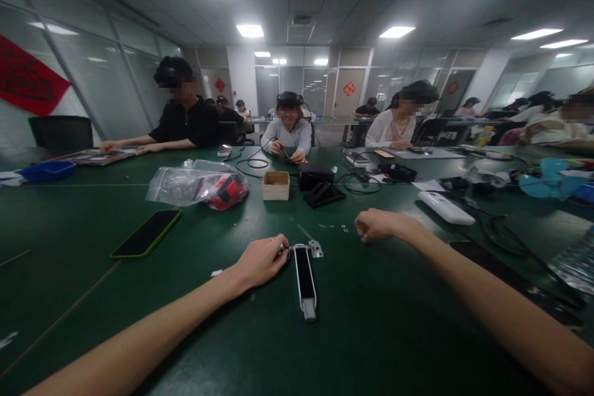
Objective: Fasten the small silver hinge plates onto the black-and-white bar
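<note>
A long, narrow device [305, 275] with a black strip in a white frame and a grey end lies on the green table in front of me. At its far end sits a small metal bracket [316, 249] with holes. My left hand [262, 261] rests at the device's far left corner, fingers curled and pressed together around something small and pale that I cannot make out. To the right, my right hand [374, 224] is closed with its fingers turned down to the tabletop. What it holds, if anything, is hidden. Small metal rings or nuts [344, 228] lie just left of it.
A yellow-green-edged phone [147, 234] lies at left. Beyond are a plastic bag [195, 185] with red and black things, a small box [275, 186] and a black stand [323, 193]. A white case [445, 208] and cables lie right. People sit working across the table.
</note>
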{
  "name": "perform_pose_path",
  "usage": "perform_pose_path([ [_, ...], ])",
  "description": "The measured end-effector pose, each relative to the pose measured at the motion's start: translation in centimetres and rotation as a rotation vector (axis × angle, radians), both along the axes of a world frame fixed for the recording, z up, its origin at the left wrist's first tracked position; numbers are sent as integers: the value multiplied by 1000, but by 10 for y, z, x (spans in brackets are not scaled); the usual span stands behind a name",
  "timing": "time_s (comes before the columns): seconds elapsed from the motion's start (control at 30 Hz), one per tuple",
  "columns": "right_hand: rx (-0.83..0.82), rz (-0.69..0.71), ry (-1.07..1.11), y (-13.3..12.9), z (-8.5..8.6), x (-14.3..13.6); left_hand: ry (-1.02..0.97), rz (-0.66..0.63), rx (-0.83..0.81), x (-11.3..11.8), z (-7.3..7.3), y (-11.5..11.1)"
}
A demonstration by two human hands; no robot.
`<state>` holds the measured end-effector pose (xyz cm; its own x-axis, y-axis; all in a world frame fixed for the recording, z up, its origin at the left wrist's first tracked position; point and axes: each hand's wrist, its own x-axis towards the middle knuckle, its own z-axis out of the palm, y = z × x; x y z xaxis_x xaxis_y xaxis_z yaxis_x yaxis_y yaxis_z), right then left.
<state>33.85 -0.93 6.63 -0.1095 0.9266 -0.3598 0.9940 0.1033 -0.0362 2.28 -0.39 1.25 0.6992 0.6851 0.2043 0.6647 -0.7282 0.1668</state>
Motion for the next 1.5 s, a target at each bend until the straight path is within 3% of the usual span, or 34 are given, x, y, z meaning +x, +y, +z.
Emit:
perform_pose_path([
  [0.5, -19, 17, 34, -1, 1, 1, 0, 2, 4, 1, 1, -1],
  [0.73, 252, 58, 81, 3, -11, -20, -2, 3, 7, 0, 1, -1],
  [0.9, 287, 71, 79, 6, -22, -29, 4, 15, 6, 0, 2, -3],
  [1.07, 295, 103, 94, 0, -17, -35, 10, 13, -6, 0, 4, -4],
  [1.3, 278, 332, 428, -13, -14, -61, 3, 16, -2, 1, 4, -4],
  [1.5, 255, 331, 634, -17, -23, -70, 6, 24, -16, 2, 5, -4],
])
